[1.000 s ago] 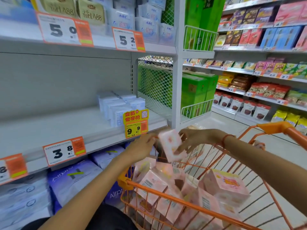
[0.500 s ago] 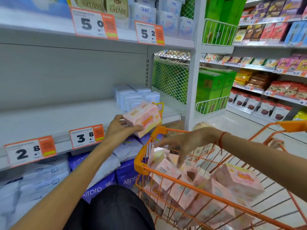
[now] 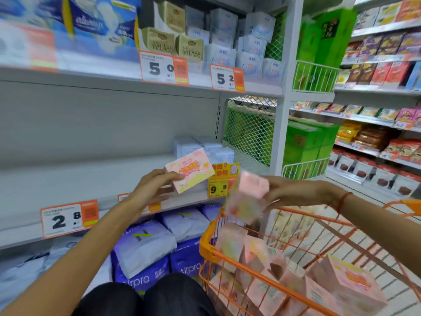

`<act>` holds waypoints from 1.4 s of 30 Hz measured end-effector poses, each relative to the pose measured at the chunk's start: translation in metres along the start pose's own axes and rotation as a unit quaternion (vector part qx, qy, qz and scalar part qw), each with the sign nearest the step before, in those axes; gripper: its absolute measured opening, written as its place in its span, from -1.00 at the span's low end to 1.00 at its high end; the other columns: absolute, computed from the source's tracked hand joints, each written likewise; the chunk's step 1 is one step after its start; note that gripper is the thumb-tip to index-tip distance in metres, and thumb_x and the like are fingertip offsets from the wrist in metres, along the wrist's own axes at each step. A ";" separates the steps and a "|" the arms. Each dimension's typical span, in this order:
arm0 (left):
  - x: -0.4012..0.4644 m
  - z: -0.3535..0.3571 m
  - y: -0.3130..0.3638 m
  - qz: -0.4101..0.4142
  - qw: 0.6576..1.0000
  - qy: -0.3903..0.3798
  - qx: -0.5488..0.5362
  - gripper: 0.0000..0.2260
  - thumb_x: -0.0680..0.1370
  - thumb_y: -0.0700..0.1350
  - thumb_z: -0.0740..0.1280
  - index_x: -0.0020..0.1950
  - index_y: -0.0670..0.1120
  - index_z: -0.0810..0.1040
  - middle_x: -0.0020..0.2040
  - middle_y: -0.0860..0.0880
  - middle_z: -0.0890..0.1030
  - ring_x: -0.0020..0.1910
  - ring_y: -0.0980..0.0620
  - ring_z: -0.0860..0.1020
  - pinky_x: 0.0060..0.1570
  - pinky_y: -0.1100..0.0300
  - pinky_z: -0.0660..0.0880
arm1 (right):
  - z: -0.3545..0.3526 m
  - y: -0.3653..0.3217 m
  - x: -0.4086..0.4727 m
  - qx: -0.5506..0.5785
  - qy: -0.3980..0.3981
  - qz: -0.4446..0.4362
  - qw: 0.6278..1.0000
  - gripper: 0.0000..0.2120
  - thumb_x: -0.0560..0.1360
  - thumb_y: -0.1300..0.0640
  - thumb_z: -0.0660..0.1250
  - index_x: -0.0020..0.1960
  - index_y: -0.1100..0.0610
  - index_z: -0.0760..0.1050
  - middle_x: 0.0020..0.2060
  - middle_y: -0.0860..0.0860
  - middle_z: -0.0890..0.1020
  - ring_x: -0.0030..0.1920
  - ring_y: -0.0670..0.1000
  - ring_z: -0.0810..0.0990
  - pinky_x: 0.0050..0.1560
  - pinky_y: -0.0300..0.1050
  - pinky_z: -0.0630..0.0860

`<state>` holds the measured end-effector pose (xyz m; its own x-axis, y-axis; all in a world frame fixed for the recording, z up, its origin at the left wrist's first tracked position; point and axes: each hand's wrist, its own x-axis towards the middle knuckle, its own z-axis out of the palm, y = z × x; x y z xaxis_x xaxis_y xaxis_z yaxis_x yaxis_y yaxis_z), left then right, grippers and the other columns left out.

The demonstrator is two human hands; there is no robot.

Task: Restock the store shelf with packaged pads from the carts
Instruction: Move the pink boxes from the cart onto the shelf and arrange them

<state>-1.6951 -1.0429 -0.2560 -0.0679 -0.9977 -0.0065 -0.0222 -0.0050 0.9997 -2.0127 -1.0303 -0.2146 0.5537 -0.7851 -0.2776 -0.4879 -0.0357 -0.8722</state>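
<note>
My left hand (image 3: pixel 151 187) grips a pink pad pack (image 3: pixel 190 171) by its left end, holding it just above the front edge of the grey middle shelf (image 3: pixel 79 179). My right hand (image 3: pixel 289 190) holds a second pink pad pack (image 3: pixel 247 197), blurred, above the near-left corner of the orange cart (image 3: pixel 206 245). Several more pink packs (image 3: pixel 341 283) lie piled in the cart. A small stack of pale blue packs (image 3: pixel 202 147) stands at the shelf's right end.
Purple Airpro bags (image 3: pixel 145 242) fill the shelf below. Price tags (image 3: pixel 69 217) line the shelf edge, and a yellow 9.9 tag (image 3: pixel 219 181) hangs between the two held packs. A white upright post (image 3: pixel 282 110) and green boxes (image 3: pixel 305 144) stand right of the shelf.
My left hand lifted its pink pack higher toward the middle shelf. My right hand, which was reaching into the cart, came up holding another pink pack.
</note>
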 end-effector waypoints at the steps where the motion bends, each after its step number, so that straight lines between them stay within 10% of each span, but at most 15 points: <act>1: 0.000 -0.009 0.004 0.010 1.000 0.007 -0.003 -0.31 0.04 0.17 0.47 0.14 -0.01 0.56 0.05 0.00 0.68 0.04 0.04 0.62 0.08 0.13 0.51 | 0.000 -0.009 -0.002 0.097 0.002 -0.013 0.995 -0.35 0.29 0.12 0.47 0.32 0.23 0.38 0.22 0.18 0.57 0.19 0.10 0.57 0.29 0.03 0.46; 9: 0.012 -0.083 0.037 0.030 0.994 0.097 0.030 -0.24 -0.02 0.17 0.46 0.16 -0.03 0.54 0.08 -0.04 0.65 0.08 -0.01 0.60 0.03 0.15 0.51 | 0.021 -0.050 0.076 0.288 0.017 -0.080 0.954 -0.25 0.10 -0.16 0.56 0.15 0.23 0.51 -0.04 0.22 0.64 -0.11 0.13 0.68 -0.15 -0.12 0.60; 13: 0.035 -0.134 0.037 0.028 0.985 0.166 0.031 -0.26 0.10 0.00 0.56 0.25 -0.12 0.46 0.14 -0.10 0.61 0.09 -0.03 0.59 -0.13 0.23 0.52 | 0.036 -0.077 0.134 0.299 0.081 -0.109 0.945 -0.61 0.32 -0.03 0.45 0.04 0.17 0.53 -0.16 0.13 0.63 -0.18 0.03 0.66 -0.15 -0.17 0.60; 16: 0.064 -0.166 0.025 0.006 0.979 0.202 0.004 -0.46 0.34 -0.23 0.53 0.27 -0.21 0.45 0.19 -0.17 0.57 0.04 -0.04 0.56 -0.25 0.27 0.56 | 0.048 -0.102 0.184 0.126 0.181 -0.101 0.970 -0.91 0.44 0.15 0.40 -0.08 0.09 0.52 -0.23 0.03 0.59 -0.20 -0.03 0.57 -0.12 -0.22 0.50; 21: 0.115 -0.182 -0.005 -0.067 0.982 0.169 0.048 -0.83 0.40 -0.33 0.45 -0.12 -0.13 0.52 -0.19 -0.05 0.59 -0.27 0.11 0.55 -0.38 0.38 0.52 | 0.065 -0.098 0.283 -0.271 0.310 -0.128 0.902 -0.44 0.21 0.03 0.55 0.13 0.14 0.43 0.01 0.02 0.53 0.06 0.04 0.51 -0.04 -0.17 0.42; 26: 0.154 -0.181 -0.010 -0.079 0.984 0.139 0.083 -0.62 0.13 -0.20 0.37 -0.06 -0.16 0.53 -0.17 -0.08 0.56 -0.34 0.12 0.50 -0.39 0.33 0.39 | 0.085 -0.087 0.339 -0.482 0.311 -0.169 0.801 -0.33 0.22 -0.15 0.50 0.23 0.02 0.35 0.14 0.00 0.37 0.21 0.06 0.31 0.13 -0.10 0.29; 29: 0.172 -0.184 -0.015 -0.061 0.983 0.151 0.082 -0.63 0.08 -0.19 0.28 -0.13 -0.16 0.51 -0.27 -0.03 0.59 -0.35 0.07 0.52 -0.46 0.32 0.39 | 0.081 -0.091 0.360 -0.450 0.241 -0.166 0.844 -0.27 0.16 -0.27 0.48 0.25 -0.02 0.41 0.15 -0.01 0.36 0.20 0.03 0.30 0.10 -0.16 0.25; 32: 0.194 -0.195 -0.040 -0.035 0.978 0.179 0.105 -0.40 -0.02 -0.10 0.32 0.02 -0.15 0.51 -0.03 -0.11 0.64 -0.11 -0.15 0.60 -0.23 0.11 0.54 | 0.067 -0.110 0.364 -0.070 0.180 -0.178 0.965 -0.73 0.48 0.00 0.37 0.14 0.09 0.56 -0.04 0.02 0.55 -0.06 -0.03 0.51 -0.18 -0.35 0.40; 35: 0.211 -0.213 -0.068 -0.029 0.966 0.216 0.136 -0.39 0.00 -0.07 0.29 0.06 -0.06 0.50 -0.02 -0.10 0.64 -0.05 -0.18 0.61 -0.02 0.00 0.53 | 0.063 -0.115 0.374 0.157 0.184 -0.150 0.959 -0.78 0.61 0.14 0.14 0.01 0.13 0.56 -0.28 0.02 0.58 -0.42 -0.06 0.45 -0.44 -0.30 0.34; 38: 0.221 -0.220 -0.075 -0.014 0.964 0.222 0.143 -0.33 -0.09 0.00 0.29 0.02 -0.07 0.53 -0.07 -0.11 0.66 -0.06 -0.17 0.63 0.06 -0.16 0.55 | 0.068 -0.104 0.394 0.075 0.284 -0.196 0.935 -0.83 0.52 -0.02 0.28 -0.08 0.05 0.59 -0.25 -0.05 0.59 -0.29 -0.10 0.52 -0.33 -0.39 0.41; 42: 0.214 -0.212 -0.063 -0.003 0.968 0.219 0.124 -0.37 -0.02 -0.13 0.35 0.06 -0.18 0.52 0.00 -0.21 0.64 -0.01 -0.22 0.62 0.06 -0.14 0.55 | 0.074 -0.080 0.413 -0.276 0.246 -0.144 0.918 -0.40 0.07 -0.49 0.31 0.02 -0.24 0.47 0.15 -0.12 0.37 0.28 -0.08 0.22 0.31 -0.18 0.21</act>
<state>-1.4967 -1.2709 -0.3158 0.3615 -0.9309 0.0526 -0.2646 -0.0484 0.9631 -1.6947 -1.3054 -0.2890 0.4078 -0.8737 0.2651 -0.7118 -0.4861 -0.5070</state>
